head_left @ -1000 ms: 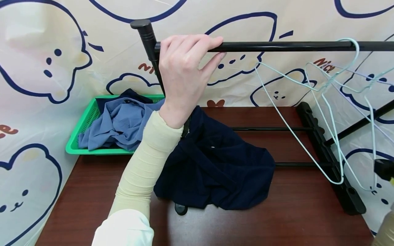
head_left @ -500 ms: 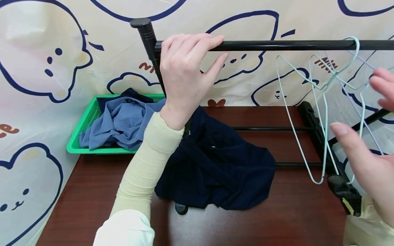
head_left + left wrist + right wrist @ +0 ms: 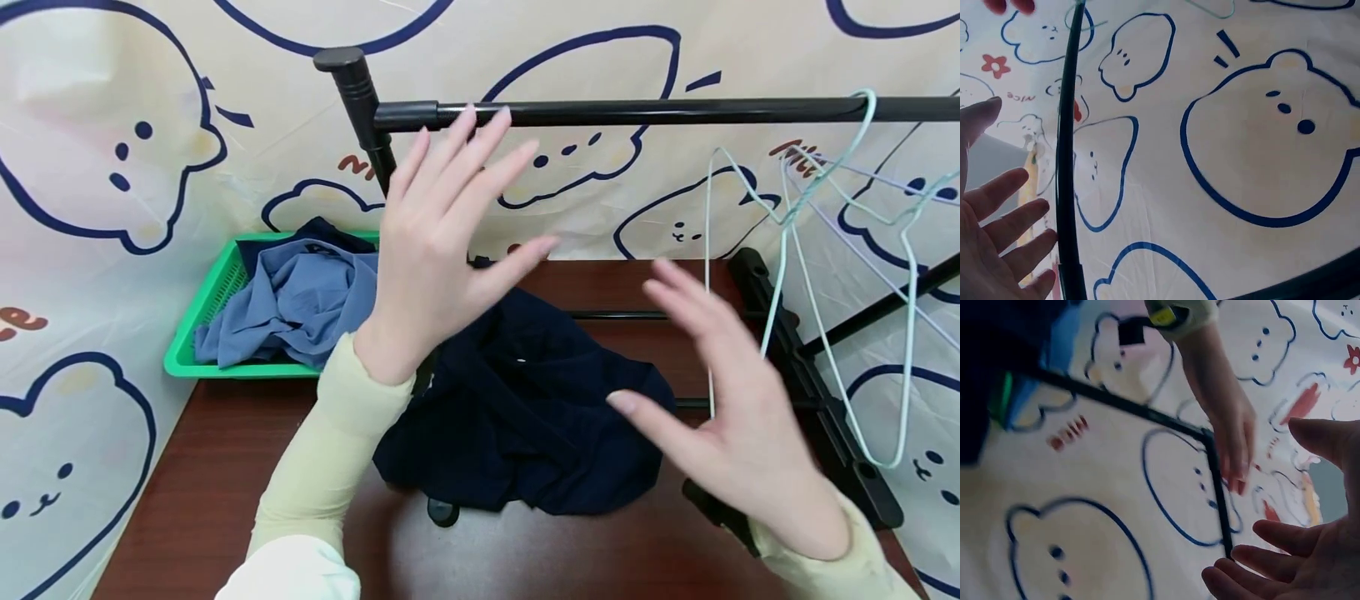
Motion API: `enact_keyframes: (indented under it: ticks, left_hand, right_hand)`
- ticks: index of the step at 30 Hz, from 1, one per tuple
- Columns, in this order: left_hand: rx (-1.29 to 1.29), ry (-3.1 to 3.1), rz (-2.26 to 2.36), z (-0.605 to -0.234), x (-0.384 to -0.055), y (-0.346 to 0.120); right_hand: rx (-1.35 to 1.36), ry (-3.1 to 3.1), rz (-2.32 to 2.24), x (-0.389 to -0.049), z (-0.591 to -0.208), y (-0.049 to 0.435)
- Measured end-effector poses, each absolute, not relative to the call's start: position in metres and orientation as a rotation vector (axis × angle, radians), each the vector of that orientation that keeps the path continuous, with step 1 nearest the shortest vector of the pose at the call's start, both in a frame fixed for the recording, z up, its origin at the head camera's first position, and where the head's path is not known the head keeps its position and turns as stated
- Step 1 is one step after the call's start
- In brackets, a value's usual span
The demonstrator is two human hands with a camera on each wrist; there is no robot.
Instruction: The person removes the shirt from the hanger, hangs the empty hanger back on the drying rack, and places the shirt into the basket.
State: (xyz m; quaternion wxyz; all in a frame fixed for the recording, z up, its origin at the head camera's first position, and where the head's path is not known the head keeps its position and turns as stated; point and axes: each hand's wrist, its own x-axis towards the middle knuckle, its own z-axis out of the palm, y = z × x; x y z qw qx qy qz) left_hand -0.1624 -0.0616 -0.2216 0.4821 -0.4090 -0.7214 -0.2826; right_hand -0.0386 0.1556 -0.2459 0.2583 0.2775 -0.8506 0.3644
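In the head view my left hand [image 3: 442, 242] is raised with its fingers spread, fingertips overlapping the black rail [image 3: 637, 111] of a clothes rack. Whether they touch the rail I cannot tell. My right hand [image 3: 735, 408] is slightly blurred, its fingers and thumb apart, above the right side of a crumpled navy garment [image 3: 540, 433]. Nothing is in either hand. The garment lies on the table, partly behind my left hand and wrist. To the right, pale green wire hangers [image 3: 806, 196] hang by the rail, partly covered by my right hand.
A green basket [image 3: 187, 362] at the back left holds a crumpled blue garment [image 3: 300, 283] and dark cloth. The rack's black foot [image 3: 847, 467] stands at the right end of the brown table [image 3: 217, 500]. A patterned sheet [image 3: 75, 275] hangs behind.
My left hand has let go of the rail and lowered slightly, fingers spreading. My right hand has come in from the right, past the hangers, toward the navy garment. The hangers have swung.
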Motion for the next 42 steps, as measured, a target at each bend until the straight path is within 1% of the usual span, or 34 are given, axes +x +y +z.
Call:
enact_keyframes:
  ticks: [2,4,9,14,17,21,26,29,32,35,38,40,42]
  left_hand:
    - [-1.028,-1.771,-0.701,-0.232,-0.156,-0.064]
    - [-1.053,-1.826,-0.710,-0.246,-0.151,-0.067]
    - [-1.080,-2.121,-0.690,-0.294,-0.143,-0.076]
    - [-1.066,-2.543,-0.507,-0.353,-0.138,-0.089]
    - [-1.092,-2.749,-0.419,-0.380,-0.132,-0.097]
    - [-1.105,-2.928,-0.329,-0.400,-0.126,-0.105]
    - [-1.084,-2.948,-0.418,-0.414,-0.130,-0.107]
    - [-1.111,-2.874,-0.578,-0.417,-0.134,-0.105]
    - [-1.104,-2.708,-0.823,-0.411,-0.139,-0.101]
    - [-1.021,-2.456,-1.144,-0.402,-0.140,-0.095]
    - [-0.885,-2.238,-1.262,-0.396,-0.140,-0.087]
    - [-0.773,-2.224,-1.177,-0.396,-0.139,-0.082]
    - [-0.652,-2.327,-0.974,-0.399,-0.136,-0.078]
  right_hand:
    - [0.748,-2.361,0.991,-0.041,-0.255,0.155]
    - [0.728,-2.475,0.987,-0.045,-0.275,0.155]
    - [0.614,-2.769,0.885,-0.063,-0.341,0.160]
    - [0.476,-2.977,0.719,-0.079,-0.400,0.166]
    - [0.426,-3.029,0.614,-0.087,-0.427,0.172]
    - [0.447,-3.052,0.577,-0.099,-0.451,0.182]
    - [0.499,-3.038,0.726,-0.117,-0.458,0.187]
    - [0.537,-2.981,0.914,-0.127,-0.453,0.186]
    - [0.562,-2.834,1.173,-0.134,-0.442,0.183]
    - [0.524,-2.593,1.512,-0.142,-0.426,0.179]
    - [0.458,-2.369,1.761,-0.152,-0.414,0.176]
    - [0.416,-2.358,1.685,-0.159,-0.413,0.176]
    - [0.327,-2.477,1.483,-0.161,-0.417,0.176]
